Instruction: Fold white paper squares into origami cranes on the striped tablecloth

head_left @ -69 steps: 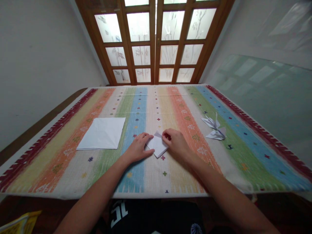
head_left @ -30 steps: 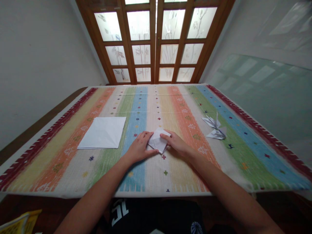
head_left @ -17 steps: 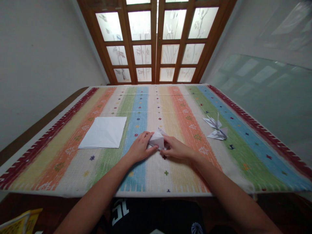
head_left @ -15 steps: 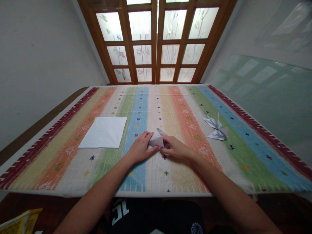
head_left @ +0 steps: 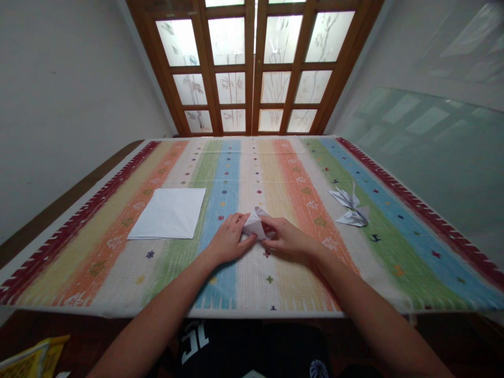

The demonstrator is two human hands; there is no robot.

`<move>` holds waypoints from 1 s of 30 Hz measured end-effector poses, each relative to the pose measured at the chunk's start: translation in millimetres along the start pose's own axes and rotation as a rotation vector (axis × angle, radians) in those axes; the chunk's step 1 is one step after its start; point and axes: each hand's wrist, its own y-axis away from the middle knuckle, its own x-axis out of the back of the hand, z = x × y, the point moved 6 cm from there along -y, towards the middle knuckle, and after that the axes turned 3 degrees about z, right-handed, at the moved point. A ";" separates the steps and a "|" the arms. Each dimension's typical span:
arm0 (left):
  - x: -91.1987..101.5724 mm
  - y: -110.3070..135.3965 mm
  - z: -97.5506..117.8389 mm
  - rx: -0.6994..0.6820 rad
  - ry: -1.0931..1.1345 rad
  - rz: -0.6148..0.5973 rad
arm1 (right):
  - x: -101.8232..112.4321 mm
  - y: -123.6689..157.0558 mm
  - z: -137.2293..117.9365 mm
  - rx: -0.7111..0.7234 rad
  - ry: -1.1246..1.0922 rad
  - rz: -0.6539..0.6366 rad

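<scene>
A small folded piece of white paper (head_left: 255, 226) with raised flaps is between my two hands, low over the middle of the striped tablecloth. My left hand (head_left: 231, 235) grips its left side, thumb in front and fingers behind. On the right, my right hand (head_left: 284, 235) pinches the other side between thumb and fingers. The fingers cover part of the folds. Off to the left lies a stack of square white paper (head_left: 167, 214). To the right, a folded paper crane (head_left: 352, 207) with pointed wings rests on the cloth.
The striped tablecloth (head_left: 252, 286) covers a long table. Beyond its far edge stand wooden doors with glass panes (head_left: 252, 100). A pale glass sheet (head_left: 429, 142) leans at the right wall. A yellow bag-like item (head_left: 39, 357) is low at the left.
The right fingers have shifted slightly on the folded paper, and its front right flap sits a little more open. Both hands stay in nearly the same place.
</scene>
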 end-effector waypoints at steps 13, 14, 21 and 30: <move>-6.6 0.5 -2.3 0.017 -0.038 0.004 | -8.4 -7.9 1.7 0.034 0.155 0.128; -6.6 0.3 -2.3 0.019 -0.038 0.006 | -7.4 -7.2 1.5 0.031 0.140 0.134; -3.0 0.6 -0.7 0.010 -0.001 0.015 | 12.2 -3.4 0.5 0.059 0.241 0.291; -3.3 1.2 8.0 -0.031 0.025 -0.039 | 18.0 -6.9 9.3 0.001 0.305 0.461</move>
